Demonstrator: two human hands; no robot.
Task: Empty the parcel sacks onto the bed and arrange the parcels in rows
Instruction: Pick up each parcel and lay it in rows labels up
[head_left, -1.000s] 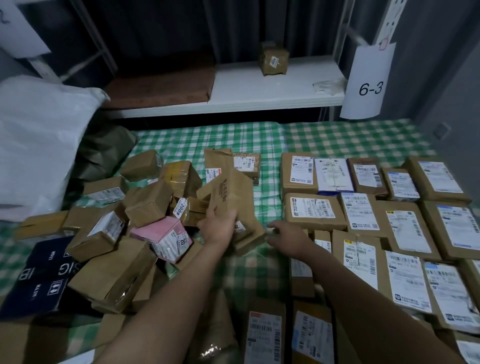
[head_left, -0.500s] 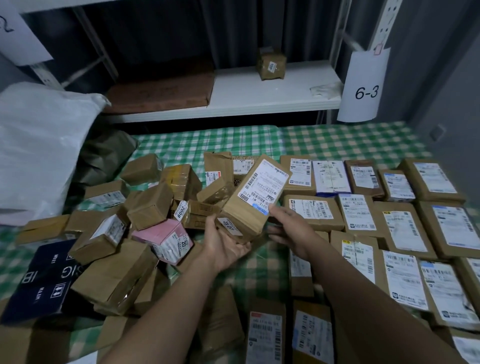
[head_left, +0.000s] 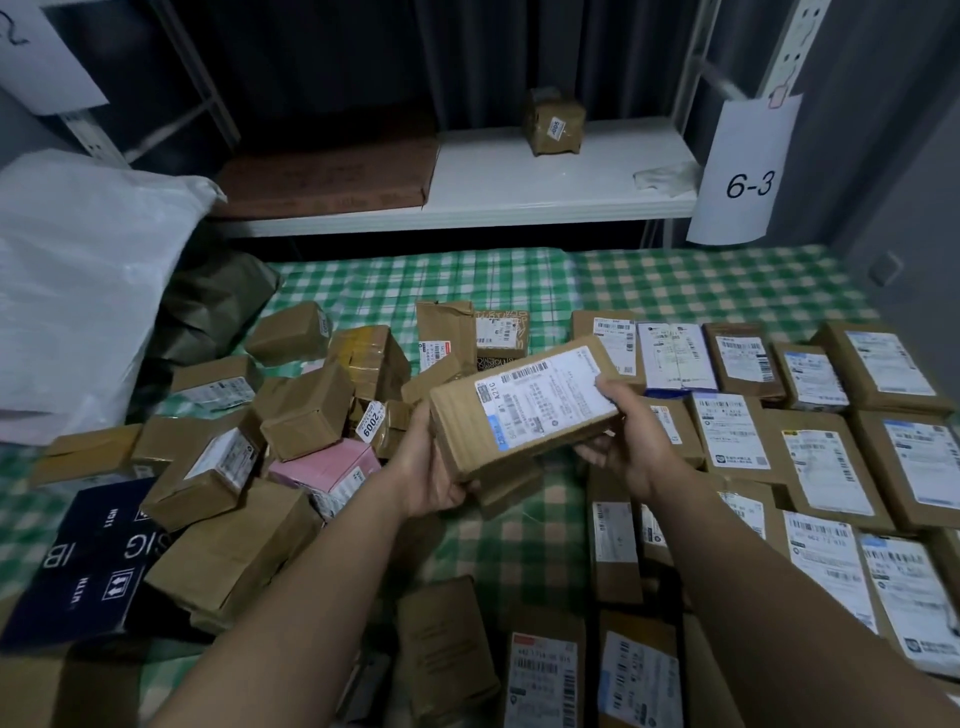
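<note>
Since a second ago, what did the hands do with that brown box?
The left hand lifted the brown parcel out of the pile and turned it so its white label faces up. The right hand, which was only reaching, now grips its right end, so both hands hold it above the bed. The pile, the pink parcel and the neat rows stayed put.
</note>
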